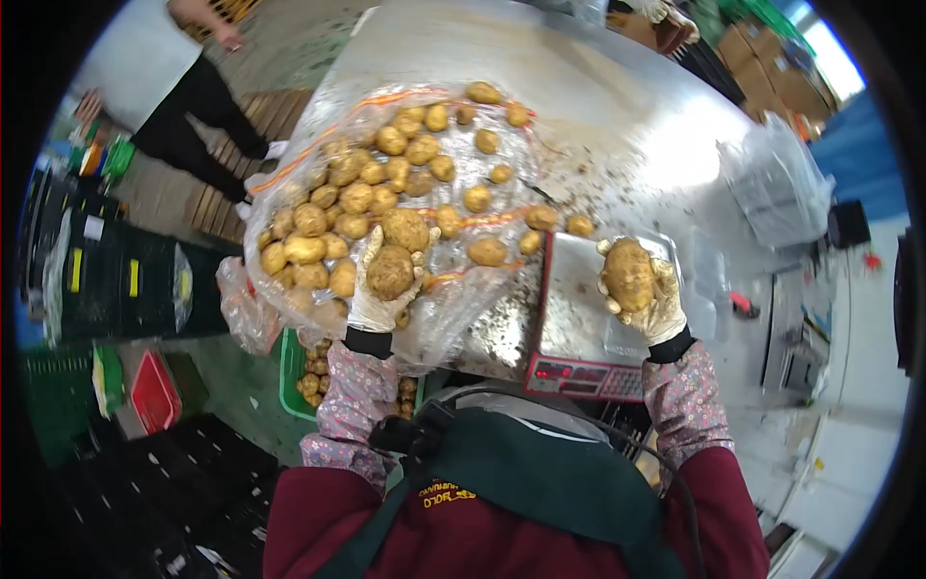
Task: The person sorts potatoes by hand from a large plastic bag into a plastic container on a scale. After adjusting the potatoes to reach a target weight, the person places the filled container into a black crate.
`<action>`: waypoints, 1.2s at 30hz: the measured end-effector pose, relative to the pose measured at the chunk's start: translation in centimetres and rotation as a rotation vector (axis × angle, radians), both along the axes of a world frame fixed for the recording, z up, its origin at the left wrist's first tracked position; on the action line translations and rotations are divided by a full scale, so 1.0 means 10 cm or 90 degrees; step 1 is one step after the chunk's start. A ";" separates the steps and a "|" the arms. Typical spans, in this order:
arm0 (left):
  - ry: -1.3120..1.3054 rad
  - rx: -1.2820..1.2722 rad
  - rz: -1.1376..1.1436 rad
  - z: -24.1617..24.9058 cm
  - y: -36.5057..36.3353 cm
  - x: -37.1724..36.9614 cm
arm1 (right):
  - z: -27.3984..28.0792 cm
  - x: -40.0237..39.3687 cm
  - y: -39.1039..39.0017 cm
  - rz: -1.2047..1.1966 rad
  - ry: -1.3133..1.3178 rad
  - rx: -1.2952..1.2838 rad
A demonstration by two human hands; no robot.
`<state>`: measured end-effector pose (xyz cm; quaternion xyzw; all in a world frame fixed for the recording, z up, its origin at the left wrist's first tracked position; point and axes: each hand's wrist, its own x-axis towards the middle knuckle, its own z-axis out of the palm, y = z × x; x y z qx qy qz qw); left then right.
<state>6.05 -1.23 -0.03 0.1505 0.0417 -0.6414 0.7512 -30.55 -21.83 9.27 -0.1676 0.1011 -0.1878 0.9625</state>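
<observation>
My left hand (383, 285), in a white glove, holds a round brown potato (391, 273) at the near edge of the potato pile. Another large potato (405, 230) sits right at its fingertips; whether the hand grips it too is unclear. In my right hand (656, 302), also gloved, is a large oval potato (629, 274), above the right part of the scale's metal plate (574, 314). Many potatoes (357, 199) lie on and in a clear plastic bag (463, 145) with a red and yellow edge, spread on the metal table (424, 43).
Clear plastic containers (772, 183) stand at the right. Below the table's left edge is a green crate (292, 376) of potatoes. A person (159, 77) stands at the upper left near a wooden pallet (214, 207). Dark crates (135, 280) are stacked at the left.
</observation>
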 end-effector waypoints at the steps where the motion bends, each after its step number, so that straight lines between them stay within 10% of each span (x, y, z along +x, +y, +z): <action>1: 0.003 0.004 -0.029 0.07 -0.06 -0.13 | 0.04 -0.17 0.04 -0.038 0.101 -0.068; 8: -0.245 0.108 -0.027 0.48 -0.82 -1.52 | 0.24 -1.24 0.29 -0.327 0.471 -0.252; 10: 0.014 -0.211 -0.242 0.20 -1.07 -1.84 | 0.14 -1.52 0.29 -0.364 0.630 -0.415; 12: -0.538 0.102 0.117 0.81 -1.18 -2.63 | 0.12 -1.63 0.33 -0.386 0.693 -0.480; 16: -1.157 -0.138 0.228 0.30 -1.37 -3.21 | 0.03 -1.63 0.46 -0.345 1.033 -0.778; 18: -1.197 -0.163 0.170 0.44 -1.37 -3.27 | 0.05 -1.56 0.51 -0.349 1.037 -0.824; 20: -1.365 -0.045 -0.476 0.54 -1.38 -3.17 | 0.01 -1.52 0.56 -0.349 1.047 -0.915; 21: -1.236 -0.057 -0.386 0.37 -1.39 -3.17 | -0.02 -1.51 0.58 -0.331 1.032 -0.897; 24: -1.566 -0.190 0.120 0.32 -1.32 -3.12 | -0.07 -1.50 0.64 -0.392 0.985 -0.861; 32: -1.151 -0.296 -0.075 0.69 -1.23 -3.52 | 0.05 -1.45 0.72 -0.494 0.704 -0.618; 34: -0.556 -0.130 -0.294 0.81 -1.21 -3.51 | 0.10 -1.56 0.68 -0.398 0.663 -0.530; 36: -0.638 -0.174 -0.259 0.79 -1.22 -3.50 | 0.07 -1.53 0.70 -0.504 0.664 -0.645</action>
